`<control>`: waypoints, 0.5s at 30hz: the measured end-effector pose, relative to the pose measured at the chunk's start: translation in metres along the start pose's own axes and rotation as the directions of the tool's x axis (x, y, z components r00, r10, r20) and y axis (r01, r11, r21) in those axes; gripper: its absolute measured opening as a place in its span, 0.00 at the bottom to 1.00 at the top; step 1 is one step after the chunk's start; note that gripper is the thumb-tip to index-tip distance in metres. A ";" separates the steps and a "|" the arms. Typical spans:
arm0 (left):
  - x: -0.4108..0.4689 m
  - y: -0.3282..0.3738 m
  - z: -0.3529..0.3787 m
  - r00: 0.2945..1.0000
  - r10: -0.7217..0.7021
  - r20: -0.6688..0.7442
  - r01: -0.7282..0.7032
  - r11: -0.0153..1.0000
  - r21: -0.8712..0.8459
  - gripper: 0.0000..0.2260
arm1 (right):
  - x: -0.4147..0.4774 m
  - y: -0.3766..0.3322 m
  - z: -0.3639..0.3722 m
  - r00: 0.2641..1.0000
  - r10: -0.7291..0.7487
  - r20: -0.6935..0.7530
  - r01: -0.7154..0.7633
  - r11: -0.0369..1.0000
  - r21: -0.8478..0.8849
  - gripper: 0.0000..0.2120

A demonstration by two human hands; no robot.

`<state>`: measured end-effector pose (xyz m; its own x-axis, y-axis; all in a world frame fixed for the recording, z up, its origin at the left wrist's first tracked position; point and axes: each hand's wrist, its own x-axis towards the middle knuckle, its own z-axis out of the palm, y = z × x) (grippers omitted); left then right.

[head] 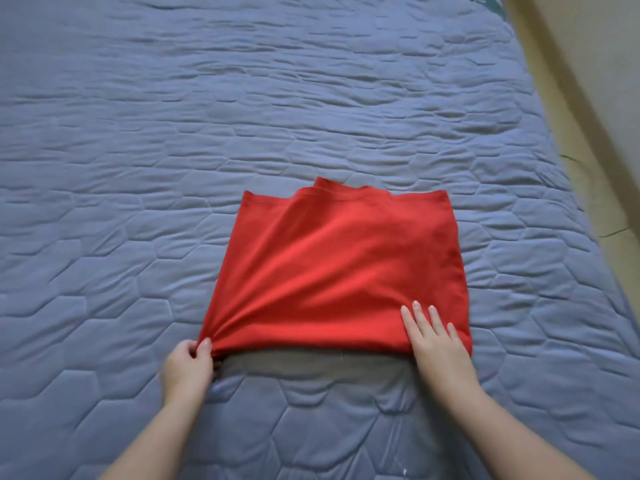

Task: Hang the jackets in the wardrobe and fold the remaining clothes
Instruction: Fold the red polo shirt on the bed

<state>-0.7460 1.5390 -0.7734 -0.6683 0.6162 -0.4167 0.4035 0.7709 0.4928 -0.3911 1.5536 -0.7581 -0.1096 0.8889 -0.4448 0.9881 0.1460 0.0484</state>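
A red shirt [339,268] lies partly folded on the blue quilted bed cover [173,133], its collar pointing away from me. My left hand [187,367] pinches the shirt's near left corner, and the cloth bunches there. My right hand [436,344] rests flat with straight fingers on the near right part of the shirt. The near edge of the shirt is raised a little, leaving a dark shadow on the cover below it.
The bed cover spreads wide to the left and far side of the shirt. The bed's right edge [568,174] runs diagonally, with a pale yellowish floor [602,98] beyond it.
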 end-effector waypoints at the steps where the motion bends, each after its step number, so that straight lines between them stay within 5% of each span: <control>1: 0.001 0.001 0.001 0.999 0.000 0.032 0.001 0.998 -0.056 0.08 | 0.000 0.002 0.000 1.000 -0.001 0.009 0.001 1.000 0.008 0.33; 4: 0.007 0.018 0.001 0.990 -0.011 0.144 0.058 0.942 -0.331 0.10 | 0.002 0.006 0.001 0.980 0.162 -0.112 -0.109 0.919 0.379 0.39; 7: 0.012 0.024 0.003 0.977 0.008 0.213 0.077 0.919 -0.388 0.14 | 0.003 0.005 0.006 0.798 0.596 -0.091 -0.214 0.420 0.882 0.32; 10: 0.010 0.017 0.006 0.961 0.006 0.275 0.106 0.915 -0.389 0.08 | 0.004 0.014 0.019 0.599 0.758 0.258 -0.354 -0.038 0.934 0.25; 12: 0.009 0.012 0.006 0.961 -0.001 0.277 0.109 0.920 -0.376 0.07 | 0.001 0.022 0.025 0.586 0.691 0.423 -0.335 -0.268 0.903 0.15; 15: 0.003 0.000 -0.003 0.967 -0.023 0.253 0.123 0.914 -0.387 0.10 | -0.012 0.034 0.030 0.566 0.680 0.466 -0.300 -0.356 0.885 0.07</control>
<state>-0.7492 1.5405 -0.7724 -0.4977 0.6189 -0.6077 0.0443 0.7179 0.6948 -0.3530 1.5343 -0.7780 0.6603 0.4006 -0.6353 -0.2231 -0.7030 -0.6752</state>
